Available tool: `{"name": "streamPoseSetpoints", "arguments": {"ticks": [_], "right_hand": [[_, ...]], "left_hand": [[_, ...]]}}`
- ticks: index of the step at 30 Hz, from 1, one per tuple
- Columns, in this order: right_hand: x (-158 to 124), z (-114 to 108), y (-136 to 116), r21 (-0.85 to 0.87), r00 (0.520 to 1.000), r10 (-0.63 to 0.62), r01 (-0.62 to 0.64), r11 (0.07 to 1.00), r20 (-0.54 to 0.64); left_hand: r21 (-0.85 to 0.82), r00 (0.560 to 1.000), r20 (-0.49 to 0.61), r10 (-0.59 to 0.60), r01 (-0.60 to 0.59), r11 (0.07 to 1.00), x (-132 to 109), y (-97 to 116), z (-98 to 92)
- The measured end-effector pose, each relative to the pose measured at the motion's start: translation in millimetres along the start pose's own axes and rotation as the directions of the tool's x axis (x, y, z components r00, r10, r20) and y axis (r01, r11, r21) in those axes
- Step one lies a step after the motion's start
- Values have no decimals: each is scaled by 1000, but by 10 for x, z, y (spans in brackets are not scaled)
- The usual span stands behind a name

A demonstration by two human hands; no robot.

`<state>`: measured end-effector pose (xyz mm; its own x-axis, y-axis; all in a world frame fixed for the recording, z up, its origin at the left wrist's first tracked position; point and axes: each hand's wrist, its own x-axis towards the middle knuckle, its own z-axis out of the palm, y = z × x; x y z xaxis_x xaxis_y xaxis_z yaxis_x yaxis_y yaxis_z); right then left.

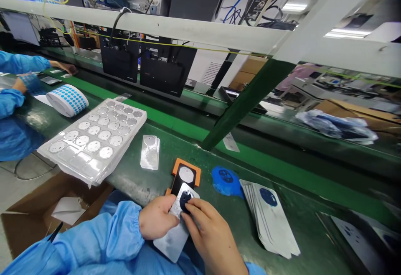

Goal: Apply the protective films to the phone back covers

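My left hand [159,217] grips the edge of a thin silver panel [171,241], thumb on top, just above my lap. On its upper end is a round dark camera-cover disc [186,199] with small holes. The thumb and fingers of my right hand [210,230] are closed on the disc's lower right edge; whether it is stuck down or loose I cannot tell. Just behind the panel lies an orange fixture [196,170] with a black phone-shaped piece [181,178] bearing a white round disc [186,174]. A clear plastic piece [149,158] lies to the left.
On the left sit a tray of round parts [94,131] and a roll of blue-dotted stickers [67,100]. A blue film piece [226,179] and a fanned stack of silver panels [272,220] lie rightward. A green post [241,103] rises behind. A co-worker's sleeves [21,62] show far left.
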<state>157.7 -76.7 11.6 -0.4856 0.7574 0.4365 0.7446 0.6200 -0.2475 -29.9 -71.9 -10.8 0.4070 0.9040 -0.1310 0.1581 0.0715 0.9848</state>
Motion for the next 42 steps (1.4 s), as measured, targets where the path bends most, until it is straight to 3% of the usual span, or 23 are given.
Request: {"name": "streamPoseSetpoints", "arguments": {"ticks": [10, 16, 31, 42], "right_hand": [[-10, 7, 32, 45, 999, 49, -50, 998, 22], [-23, -55, 58, 119, 991, 110, -119, 986, 82], [-21, -92, 50, 194, 983, 150, -169, 966, 107], [-42, -118, 30, 189, 979, 150, -175, 966, 140]], "left_hand": [[114, 1000, -3, 16, -16, 993, 29, -50, 27], [109, 1000, 24, 5, -7, 994, 20, -15, 54], [61, 997, 69, -30, 26, 998, 30, 1, 81], [138, 999, 42, -17, 11, 990, 29, -20, 119]]}}
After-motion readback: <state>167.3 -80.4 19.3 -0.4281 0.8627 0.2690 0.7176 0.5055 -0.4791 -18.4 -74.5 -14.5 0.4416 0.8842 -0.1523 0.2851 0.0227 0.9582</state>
